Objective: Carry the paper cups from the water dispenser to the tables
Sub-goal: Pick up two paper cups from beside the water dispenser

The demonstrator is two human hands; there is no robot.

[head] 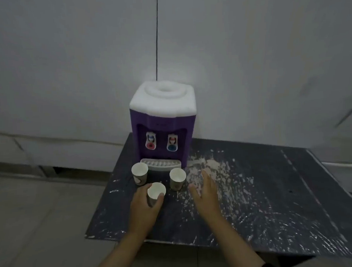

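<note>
A purple water dispenser (163, 125) with a white top stands at the back of a dark table (254, 200). Three white paper cups stand in front of it. My left hand (144, 207) is wrapped around the nearest cup (156, 191). A second cup (140, 173) stands by the left end of the drip tray, a third cup (177, 178) by its right end. My right hand (206, 190) hovers with fingers spread just right of the third cup, not touching it.
The table top is dark, scuffed and spattered with white marks right of the dispenser. Its left edge (101, 203) drops to a tiled floor (43, 220). A white wall and a thin black cable (157, 43) are behind the dispenser.
</note>
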